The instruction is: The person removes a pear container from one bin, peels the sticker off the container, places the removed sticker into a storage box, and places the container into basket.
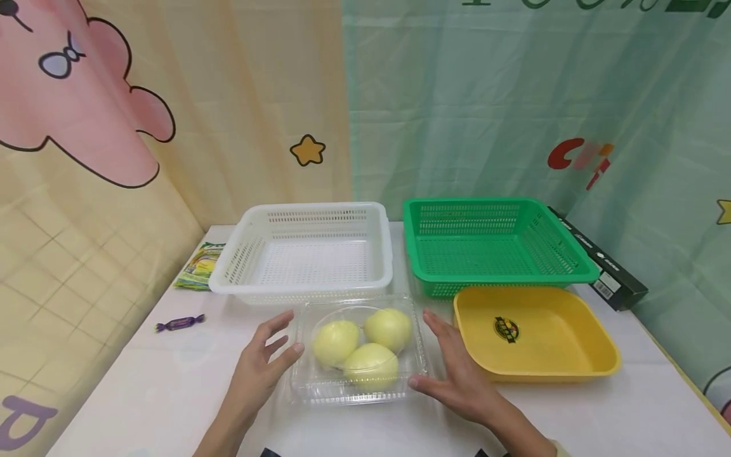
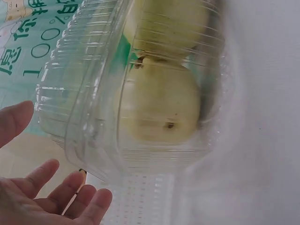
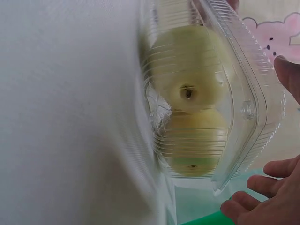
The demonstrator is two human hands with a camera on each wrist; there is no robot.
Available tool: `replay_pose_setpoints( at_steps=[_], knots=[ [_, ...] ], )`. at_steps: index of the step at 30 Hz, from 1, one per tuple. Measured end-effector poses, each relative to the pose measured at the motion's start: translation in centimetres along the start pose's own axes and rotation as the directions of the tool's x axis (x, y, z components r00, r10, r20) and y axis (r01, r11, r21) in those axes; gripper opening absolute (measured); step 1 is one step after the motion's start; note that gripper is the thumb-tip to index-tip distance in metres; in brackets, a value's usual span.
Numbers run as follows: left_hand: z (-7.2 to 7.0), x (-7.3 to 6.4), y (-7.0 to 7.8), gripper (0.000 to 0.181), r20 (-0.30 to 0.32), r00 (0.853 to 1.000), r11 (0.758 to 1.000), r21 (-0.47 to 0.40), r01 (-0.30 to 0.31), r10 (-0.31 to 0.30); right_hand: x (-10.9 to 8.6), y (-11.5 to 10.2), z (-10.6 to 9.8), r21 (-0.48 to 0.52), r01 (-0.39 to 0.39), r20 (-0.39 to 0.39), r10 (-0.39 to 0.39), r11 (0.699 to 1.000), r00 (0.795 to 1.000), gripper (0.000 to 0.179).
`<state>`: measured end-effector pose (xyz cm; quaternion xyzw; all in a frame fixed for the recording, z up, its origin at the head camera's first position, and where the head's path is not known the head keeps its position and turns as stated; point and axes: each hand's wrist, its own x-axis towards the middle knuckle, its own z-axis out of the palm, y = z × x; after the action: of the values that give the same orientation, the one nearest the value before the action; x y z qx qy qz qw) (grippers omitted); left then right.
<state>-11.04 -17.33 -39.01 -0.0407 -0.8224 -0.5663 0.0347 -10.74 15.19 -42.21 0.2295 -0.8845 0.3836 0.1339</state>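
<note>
A clear plastic clamshell box (image 1: 365, 395), its lid down, stands on the white table with three pale yellow-green pears (image 1: 371, 366) inside. In the left wrist view a pear (image 2: 161, 101) shows through the ribbed wall. My left hand (image 1: 261, 358) is held beside the box's left side, thumb and fingers spread and apart from it. On the other side my right hand (image 1: 459, 374) is spread too, its thumb close to the box's near right corner; whether it touches, I cannot tell. The right wrist view shows these fingers (image 3: 262, 187) off the rim.
Behind the box stands a white basket (image 1: 308, 293), with a green basket (image 1: 508, 279) to its right. A yellow tray (image 1: 542, 374) sits right of my right hand. A purple-wrapped candy (image 1: 180, 323) and a green-yellow packet (image 1: 200, 266) lie left. A black box (image 1: 613, 276) lies far right.
</note>
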Motion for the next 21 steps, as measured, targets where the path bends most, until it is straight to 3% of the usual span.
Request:
replay_pose_setpoints(
  at_steps=[7,12,21],
  knots=[
    [0.1,-0.8,-1.0,0.069,0.053,0.995,0.996,-0.021,0.081,-0.08,-0.2,0.3,0.2,0.068,-0.085,0.053,0.081,0.994,0.995,0.093],
    [0.1,-1.4,-1.6,0.073,0.092,0.984,0.988,-0.025,0.152,-0.149,-0.5,0.6,0.4,0.1,-0.128,0.091,0.119,0.987,0.989,0.092],
    [0.4,-2.3,-2.3,0.07,0.133,0.981,0.984,-0.088,0.156,-0.143,-0.9,1.1,0.6,0.138,-0.181,0.134,0.163,0.974,0.977,0.089]
  ],
)
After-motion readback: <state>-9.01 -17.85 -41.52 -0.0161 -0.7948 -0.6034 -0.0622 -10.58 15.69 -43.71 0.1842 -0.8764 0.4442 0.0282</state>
